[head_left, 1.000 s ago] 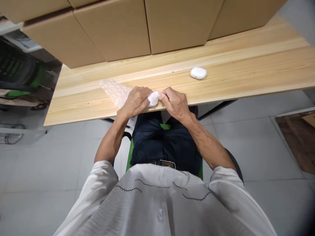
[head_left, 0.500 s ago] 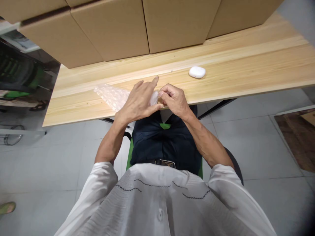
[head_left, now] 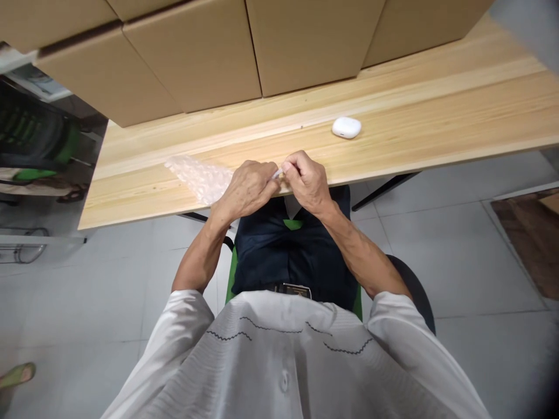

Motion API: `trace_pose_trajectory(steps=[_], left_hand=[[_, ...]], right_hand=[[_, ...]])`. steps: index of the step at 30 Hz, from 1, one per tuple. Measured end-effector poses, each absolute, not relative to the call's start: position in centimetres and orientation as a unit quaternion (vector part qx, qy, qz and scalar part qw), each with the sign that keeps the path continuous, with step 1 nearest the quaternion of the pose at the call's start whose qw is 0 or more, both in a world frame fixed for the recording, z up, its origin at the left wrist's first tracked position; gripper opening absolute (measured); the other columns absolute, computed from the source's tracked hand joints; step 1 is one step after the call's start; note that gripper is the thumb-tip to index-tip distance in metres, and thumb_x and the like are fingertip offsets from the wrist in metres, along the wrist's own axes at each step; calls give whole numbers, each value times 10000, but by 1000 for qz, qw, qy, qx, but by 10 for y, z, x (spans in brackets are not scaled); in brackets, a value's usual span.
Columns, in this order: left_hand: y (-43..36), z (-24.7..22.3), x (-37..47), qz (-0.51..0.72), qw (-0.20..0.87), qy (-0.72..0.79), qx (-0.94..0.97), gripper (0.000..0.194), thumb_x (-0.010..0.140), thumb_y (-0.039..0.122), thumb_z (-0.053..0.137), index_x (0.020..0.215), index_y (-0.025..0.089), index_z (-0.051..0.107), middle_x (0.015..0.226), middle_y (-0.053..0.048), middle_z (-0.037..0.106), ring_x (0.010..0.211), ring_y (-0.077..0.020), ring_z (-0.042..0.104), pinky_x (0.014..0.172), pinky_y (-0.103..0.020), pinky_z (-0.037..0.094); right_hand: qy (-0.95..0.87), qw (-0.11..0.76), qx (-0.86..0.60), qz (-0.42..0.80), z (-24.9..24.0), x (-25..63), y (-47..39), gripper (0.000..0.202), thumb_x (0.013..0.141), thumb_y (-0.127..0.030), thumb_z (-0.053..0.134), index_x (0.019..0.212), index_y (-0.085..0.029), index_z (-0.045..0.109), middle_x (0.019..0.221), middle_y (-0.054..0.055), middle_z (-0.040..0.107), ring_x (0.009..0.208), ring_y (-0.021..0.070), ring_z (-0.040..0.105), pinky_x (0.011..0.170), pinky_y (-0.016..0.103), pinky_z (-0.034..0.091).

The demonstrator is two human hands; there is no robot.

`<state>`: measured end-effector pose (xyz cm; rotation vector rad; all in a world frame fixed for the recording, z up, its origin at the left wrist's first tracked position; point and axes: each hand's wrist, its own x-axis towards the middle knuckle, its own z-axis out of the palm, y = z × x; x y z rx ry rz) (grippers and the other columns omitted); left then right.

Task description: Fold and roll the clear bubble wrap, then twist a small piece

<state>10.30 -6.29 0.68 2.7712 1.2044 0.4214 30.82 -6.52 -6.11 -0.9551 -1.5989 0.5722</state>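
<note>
My left hand (head_left: 247, 189) and my right hand (head_left: 305, 180) meet at the near edge of the wooden table (head_left: 437, 116). Both close on a small white bundle wrapped in bubble wrap (head_left: 198, 176); only a sliver of it shows between my fingertips. The loose end of the clear wrap trails left across the table from under my left hand. A white earbud case (head_left: 346, 127) lies on the table, apart from my hands, up and to the right.
Several large cardboard boxes (head_left: 209, 52) stand along the table's far side. A green and black chair (head_left: 30, 139) is off the table's left end. Grey tiled floor lies below, with a brown mat (head_left: 530, 244) at the right.
My left hand spread its fingers open over the bundle half a second ago and has now closed over it again, hiding most of it. The right hand stayed put.
</note>
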Motion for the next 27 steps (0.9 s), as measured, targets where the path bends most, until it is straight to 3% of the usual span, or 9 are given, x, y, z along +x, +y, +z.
trace_pose_trajectory(steps=[5,10,17,22,25,27], left_hand=[[-68,4,98,148,10,392,908,222,1142,303,457,955,274,574,900,-83,726,901,-304,677,983,-476,518],[-71,-5,97,139,-9,437,889,200,1159,353,504,1029,256,620,923,-99,740,874,-308,675,866,-445,490],[-66,-14,91,163,-18,464,871,153,1120,321,506,1034,255,613,925,-102,732,848,-301,668,797,-429,453],[-61,-19,89,186,5,432,883,219,1134,398,486,1002,263,596,927,-108,728,851,-304,671,802,-448,488],[-62,-17,90,185,25,414,891,257,1140,454,496,1033,257,623,965,-118,747,904,-319,698,872,-485,550],[-67,-14,92,188,27,406,894,265,1120,456,535,1177,235,670,1090,-140,785,1031,-344,733,1007,-538,587]], right_hand=[[-680,570,-418,196,-63,310,-64,447,1202,-654,492,992,-278,608,872,4,690,815,199,664,836,352,516],[-652,577,-436,229,-63,311,-62,508,1169,-745,534,976,-282,613,842,-6,674,780,193,628,799,354,507],[-611,542,-398,418,-48,317,-64,650,1078,-926,613,973,-285,624,768,-41,597,667,159,532,648,315,423],[-708,469,-369,378,-34,313,-64,751,1045,-956,636,778,-259,555,733,-25,568,712,159,492,712,345,390],[-716,460,-352,390,-34,310,-62,792,1082,-972,533,733,-261,497,695,-31,511,681,154,459,691,347,366],[-713,463,-346,398,-34,309,-62,809,1083,-989,497,727,-263,495,686,-27,513,674,155,462,677,343,366]])
